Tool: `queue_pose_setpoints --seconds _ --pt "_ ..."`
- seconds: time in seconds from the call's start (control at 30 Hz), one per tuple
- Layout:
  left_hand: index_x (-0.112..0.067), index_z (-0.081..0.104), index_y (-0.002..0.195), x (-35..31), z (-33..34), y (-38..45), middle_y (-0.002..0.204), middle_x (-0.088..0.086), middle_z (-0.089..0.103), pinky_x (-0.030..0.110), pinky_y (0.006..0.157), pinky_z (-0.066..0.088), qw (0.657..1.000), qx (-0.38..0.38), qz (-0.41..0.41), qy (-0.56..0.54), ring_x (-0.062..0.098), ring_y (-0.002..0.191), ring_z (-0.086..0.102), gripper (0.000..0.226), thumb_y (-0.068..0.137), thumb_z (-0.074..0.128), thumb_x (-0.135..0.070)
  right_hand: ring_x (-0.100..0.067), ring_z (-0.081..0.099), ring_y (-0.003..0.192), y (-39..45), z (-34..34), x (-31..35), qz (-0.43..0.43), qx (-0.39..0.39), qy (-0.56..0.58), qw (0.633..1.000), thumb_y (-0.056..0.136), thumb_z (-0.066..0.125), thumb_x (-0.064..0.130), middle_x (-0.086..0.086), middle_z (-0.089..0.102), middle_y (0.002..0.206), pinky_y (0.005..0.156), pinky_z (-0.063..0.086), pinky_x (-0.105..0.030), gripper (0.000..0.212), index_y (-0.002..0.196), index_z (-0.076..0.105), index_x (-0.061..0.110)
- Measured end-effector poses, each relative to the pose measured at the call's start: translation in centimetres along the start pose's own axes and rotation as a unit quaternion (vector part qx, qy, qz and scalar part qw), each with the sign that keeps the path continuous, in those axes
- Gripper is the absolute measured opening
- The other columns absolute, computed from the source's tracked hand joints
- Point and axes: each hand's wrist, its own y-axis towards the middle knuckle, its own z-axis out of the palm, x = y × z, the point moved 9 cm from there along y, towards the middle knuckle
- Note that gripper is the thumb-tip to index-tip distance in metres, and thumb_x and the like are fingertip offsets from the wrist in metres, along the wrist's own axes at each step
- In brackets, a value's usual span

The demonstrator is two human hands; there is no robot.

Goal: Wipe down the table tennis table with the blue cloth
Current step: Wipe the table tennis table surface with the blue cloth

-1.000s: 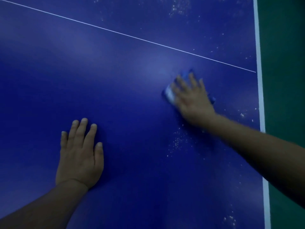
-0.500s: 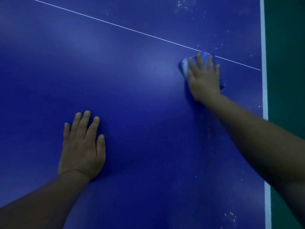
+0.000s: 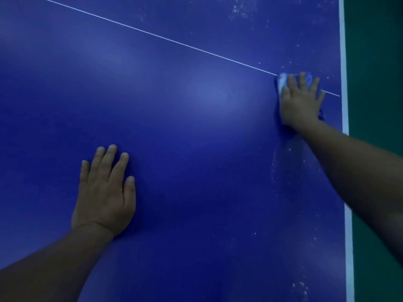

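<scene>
**Blue bench top, two hands, one cloth**

Nearest: the left hand [image 3: 104, 190], palm down on the blue bench [image 3: 196, 171], fingers [image 3: 109, 158] straight and slightly spread, holding nothing. Its bare forearm enters from the lower left corner.

Bench surface, near part: deep blue, matt, with a soft pale sheen across the middle. Scattered white specks [image 3: 302, 287] lie near the lower right edge, and a fainter dusty streak [image 3: 275, 162] sits just below the right wrist.

Right edge: a white border stripe [image 3: 346, 236] runs the length of the bench side. Beyond it, a dark green floor [image 3: 377, 83].

Middle distance: the right hand [image 3: 302, 101], reaching in from the right with a bare forearm, presses flat on the blue cloth [image 3: 283, 81]. Fingers extended and fanned over the cloth, not curled round it. The cloth is bunched under the palm, its pale folded edge showing at the thumb side and a small dark corner showing by the wrist. It lies on the bench, near the right border stripe, directly over a thin white line [image 3: 152, 34].

Farther: that thin line crosses the bench diagonally from upper left down to the right border. Past it, more white specks [image 3: 242, 9] dot the far blue surface.
</scene>
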Motion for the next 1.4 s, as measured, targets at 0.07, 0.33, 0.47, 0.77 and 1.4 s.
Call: queue_pose_setpoints --seconds 0.07,0.33,0.47,0.77,1.4 --pt "-0.007 0.038 0.151 0.1 0.1 0.0 0.165 0.009 0.022 0.035 0.124 -0.011 1.000 0.001 0.000 0.002 0.023 0.155 0.007 0.065 0.099 0.023 -0.042 -0.045 0.001 0.151 -1.7 0.2 1.0 0.040 -0.013 -0.007 0.999 0.104 0.020 0.034 -0.005 0.012 0.167 0.117 0.004 -0.069 0.055 0.158 0.023 0.021" --pt "-0.007 0.039 0.151 0.0 0.1 0.2 0.164 0.010 0.023 0.035 0.124 -0.010 1.000 0.002 0.000 -0.001 0.024 0.155 0.008 0.065 0.099 0.023 -0.043 -0.046 0.034 0.141 -11.7 2.9 13.9 -0.504 -0.031 -0.136 0.852 0.105 0.037 0.034 -0.013 0.040 0.155 0.108 0.029 -0.058 0.043 0.147 0.041 0.024" --pt "-0.008 0.039 0.151 0.0 0.2 0.2 0.164 0.010 0.023 0.035 0.124 -0.010 1.000 0.001 0.001 -0.001 0.024 0.155 0.008 0.066 0.098 0.023 -0.043 -0.046 0.008 0.150 0.5 0.3 -1.4 0.002 0.010 -0.020 1.000 0.103 0.018 0.037 -0.006 0.012 0.167 0.115 0.014 -0.068 0.057 0.157 0.023 0.022" --pt "-0.008 0.039 0.151 0.0 0.1 0.1 0.165 0.011 0.022 0.041 0.125 -0.006 1.000 0.004 0.002 0.007 0.025 0.155 0.008 0.067 0.098 0.021 -0.044 -0.040 0.017 0.151 -27.8 3.8 8.4 -0.577 0.079 -0.053 0.811 0.105 0.032 0.044 0.000 0.025 0.164 0.120 0.012 -0.060 0.048 0.151 0.037 0.029" --pt "-0.012 0.032 0.155 0.1 -0.2 0.2 0.167 0.007 0.016 0.044 0.125 -0.007 1.000 0.011 0.011 -0.017 0.022 0.155 0.002 0.075 0.093 0.023 -0.052 -0.044 0.033 0.140 -31.5 3.3 13.2 -0.565 0.020 -0.062 0.822 0.100 0.038 0.040 -0.005 0.042 0.152 0.104 0.030 -0.057 0.041 0.138 0.047 0.027"
